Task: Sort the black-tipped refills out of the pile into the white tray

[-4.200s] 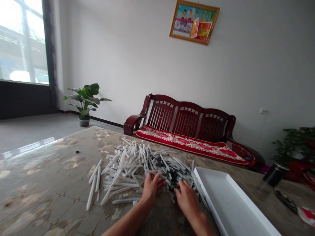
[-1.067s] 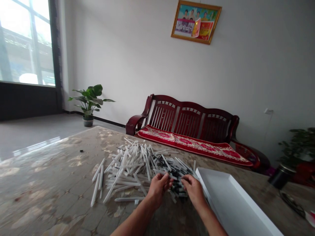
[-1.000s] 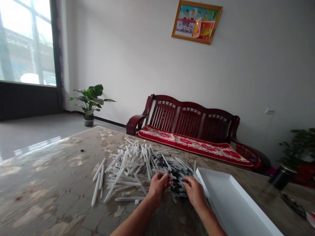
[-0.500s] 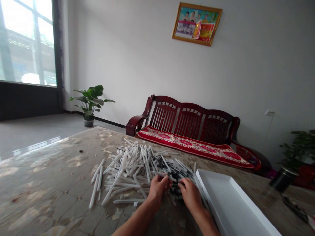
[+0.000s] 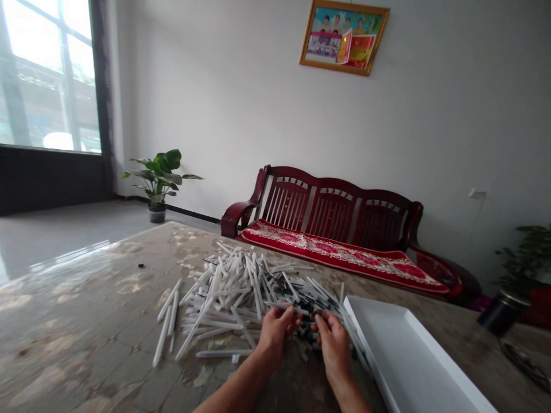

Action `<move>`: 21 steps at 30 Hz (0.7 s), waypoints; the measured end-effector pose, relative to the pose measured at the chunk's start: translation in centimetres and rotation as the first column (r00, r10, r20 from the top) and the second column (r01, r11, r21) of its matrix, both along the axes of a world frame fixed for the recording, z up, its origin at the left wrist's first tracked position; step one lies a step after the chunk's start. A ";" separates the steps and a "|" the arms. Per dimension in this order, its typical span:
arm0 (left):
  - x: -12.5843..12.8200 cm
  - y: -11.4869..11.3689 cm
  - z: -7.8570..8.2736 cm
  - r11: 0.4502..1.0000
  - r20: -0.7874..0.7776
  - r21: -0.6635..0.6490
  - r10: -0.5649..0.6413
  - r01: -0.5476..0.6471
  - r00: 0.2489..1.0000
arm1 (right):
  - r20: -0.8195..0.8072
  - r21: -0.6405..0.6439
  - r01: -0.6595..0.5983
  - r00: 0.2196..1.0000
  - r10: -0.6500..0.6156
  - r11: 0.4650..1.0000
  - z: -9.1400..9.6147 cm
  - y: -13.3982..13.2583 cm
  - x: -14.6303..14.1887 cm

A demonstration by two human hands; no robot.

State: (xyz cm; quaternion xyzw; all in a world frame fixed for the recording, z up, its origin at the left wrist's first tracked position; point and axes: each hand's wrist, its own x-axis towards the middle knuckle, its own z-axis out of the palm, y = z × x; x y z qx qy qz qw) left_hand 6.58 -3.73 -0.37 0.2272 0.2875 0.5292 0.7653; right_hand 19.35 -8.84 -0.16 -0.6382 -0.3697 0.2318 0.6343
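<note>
A loose heap of white plastic sticks (image 5: 228,292) lies on the marble-patterned table (image 5: 86,310), with black pieces (image 5: 301,301) mixed in at its right end. My left hand (image 5: 275,331) and my right hand (image 5: 333,344) are curled at the heap's near edge, close together, fingers among the sticks. Small dark pieces show between them, and the fingers hide what each hand grips. A shallow white tray (image 5: 408,350) stands just right of my right hand, not touched by it.
A few separate sticks (image 5: 162,335) lie left of the heap. Beyond the table's far edge stand a red-cushioned wooden bench (image 5: 340,212) and a potted plant (image 5: 159,178). A dark canister (image 5: 503,312) and a dark cord (image 5: 525,364) sit at the right.
My hands have drawn closer together at the heap's near edge, and my right hand has turned more upright. The view has shifted slightly.
</note>
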 end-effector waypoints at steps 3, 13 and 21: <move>0.0 0.0 0.1 1.000 0.013 -0.013 0.004 -0.004 1.000 | 0.008 -0.003 -0.008 1.000 0.008 1.000 0.0 0.0 -0.2; 0.0 -0.3 0.4 1.000 0.005 -0.007 -0.014 0.014 1.000 | 0.024 0.002 0.003 1.000 -0.003 1.000 -0.3 0.1 -0.5; 0.1 -0.5 0.5 1.000 -0.019 0.002 -0.011 0.011 1.000 | 0.032 0.007 -0.005 0.999 0.004 1.000 -0.7 0.0 -0.6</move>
